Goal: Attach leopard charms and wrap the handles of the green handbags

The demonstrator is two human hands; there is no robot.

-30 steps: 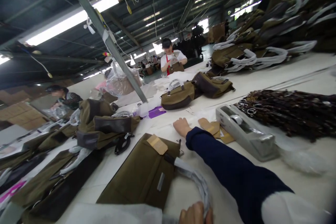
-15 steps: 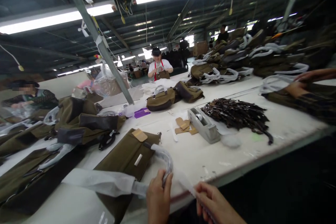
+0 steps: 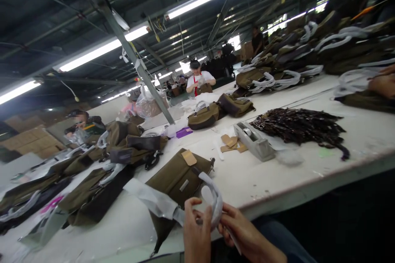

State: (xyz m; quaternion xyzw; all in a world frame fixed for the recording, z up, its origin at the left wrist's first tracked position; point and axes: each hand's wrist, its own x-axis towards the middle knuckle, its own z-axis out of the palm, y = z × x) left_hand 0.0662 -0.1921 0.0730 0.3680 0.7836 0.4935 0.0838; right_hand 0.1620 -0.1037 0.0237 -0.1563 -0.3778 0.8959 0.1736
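Note:
An olive-green bag [image 3: 169, 176] with a tan tag [image 3: 189, 157] on it lies at the table's front edge. Its curved bag handle [image 3: 217, 197] is partly wound in a whitish wrapping strip. My left hand [image 3: 197, 228] is closed around the lower part of this handle. On the handle's right side, my right hand [image 3: 239, 230] pinches the loose end of the wrapping strip [image 3: 233, 240] against it. A wide, loose translucent wrapping sheet [image 3: 151, 197] stretches leftward from the handle over the bag. My fingers hide part of the handle.
A grey tape dispenser [image 3: 254, 141] stands behind the bag, beside tan cards [image 3: 233, 144] and a pile of dark straps [image 3: 299, 127]. More bags lie left [image 3: 95, 193] and back right [image 3: 277, 65]. A co-worker's hand [image 3: 384, 84] is at the right edge.
My right hand has come leftward and up to the handle, bringing the strip against it. More of the handle is now covered in white. The view has shifted left.

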